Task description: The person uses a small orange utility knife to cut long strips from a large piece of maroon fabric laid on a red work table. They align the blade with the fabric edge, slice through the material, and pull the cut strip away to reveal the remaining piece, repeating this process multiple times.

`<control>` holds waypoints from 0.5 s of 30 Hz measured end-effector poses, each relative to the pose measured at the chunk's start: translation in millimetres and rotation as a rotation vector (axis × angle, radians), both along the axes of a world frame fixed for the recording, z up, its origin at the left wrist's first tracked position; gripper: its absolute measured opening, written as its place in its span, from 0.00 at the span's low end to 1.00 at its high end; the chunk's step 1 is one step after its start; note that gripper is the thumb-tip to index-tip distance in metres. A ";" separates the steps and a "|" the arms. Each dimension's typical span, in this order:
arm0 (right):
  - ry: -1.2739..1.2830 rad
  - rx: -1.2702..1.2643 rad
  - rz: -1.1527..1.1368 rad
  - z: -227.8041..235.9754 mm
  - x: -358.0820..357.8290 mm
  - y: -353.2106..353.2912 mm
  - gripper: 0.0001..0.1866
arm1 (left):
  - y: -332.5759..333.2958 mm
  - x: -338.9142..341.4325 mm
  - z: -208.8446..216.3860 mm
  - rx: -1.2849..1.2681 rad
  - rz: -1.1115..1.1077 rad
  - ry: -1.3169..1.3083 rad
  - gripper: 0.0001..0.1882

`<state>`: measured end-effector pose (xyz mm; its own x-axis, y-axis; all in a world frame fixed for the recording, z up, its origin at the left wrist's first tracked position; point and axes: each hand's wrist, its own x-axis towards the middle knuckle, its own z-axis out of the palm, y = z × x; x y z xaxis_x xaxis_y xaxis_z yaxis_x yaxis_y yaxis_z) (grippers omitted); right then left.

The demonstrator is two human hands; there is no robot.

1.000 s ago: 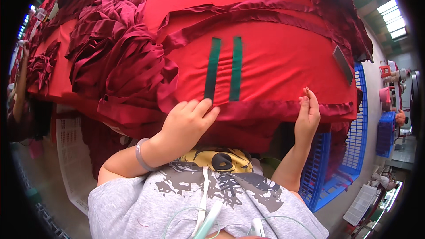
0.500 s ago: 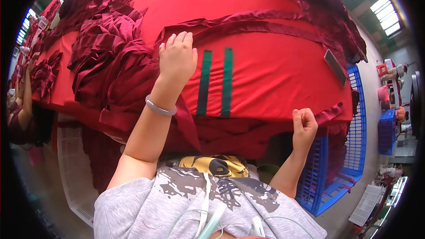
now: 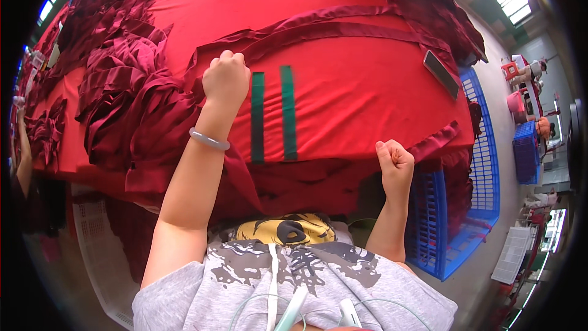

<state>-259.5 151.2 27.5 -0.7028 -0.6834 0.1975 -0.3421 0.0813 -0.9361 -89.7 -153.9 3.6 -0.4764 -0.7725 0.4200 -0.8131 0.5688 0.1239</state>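
Observation:
My left hand (image 3: pixel 226 79), with a pale bangle (image 3: pixel 209 140) on its wrist, is closed in a fist over the red-covered table. It lies between a heap of crumpled maroon fabric (image 3: pixel 122 92) and two dark green strips (image 3: pixel 258 116) on the red cloth. What its fingers hold, if anything, is hidden. My right hand (image 3: pixel 395 160) is closed at the table's near edge, thumb against the curled fingers. A short maroon strip (image 3: pixel 435 138) runs to the right from beside it; whether the fingers grip it I cannot tell. Long maroon strips (image 3: pixel 343 30) curve across the table beyond both hands.
A dark flat phone-like object (image 3: pixel 441 73) lies toward the table's right edge. A blue plastic basket (image 3: pixel 487 171) with maroon cloth stands at the right, a white crate (image 3: pixel 101 245) at the lower left. More maroon fabric (image 3: pixel 429 6) is piled far right. Another person's arm (image 3: pixel 23 153) shows far left.
The fingers of my left hand, outstretched before, are now curled into a fist. My right hand stays closed near the table edge. The whole view has shifted slightly, so the table appears further left.

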 end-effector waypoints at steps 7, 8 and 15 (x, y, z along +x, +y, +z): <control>-0.037 0.003 0.072 -3.4 13.3 -5.8 0.22 | -5.5 -1.2 0.9 0.006 0.017 0.010 0.08; -0.039 -0.002 0.080 -3.0 15.8 -6.7 0.22 | -7.1 0.4 0.9 0.022 0.049 0.010 0.08; -0.275 0.177 0.221 -16.3 30.9 -5.3 0.24 | 66.0 24.7 79.1 0.508 -0.328 0.124 0.10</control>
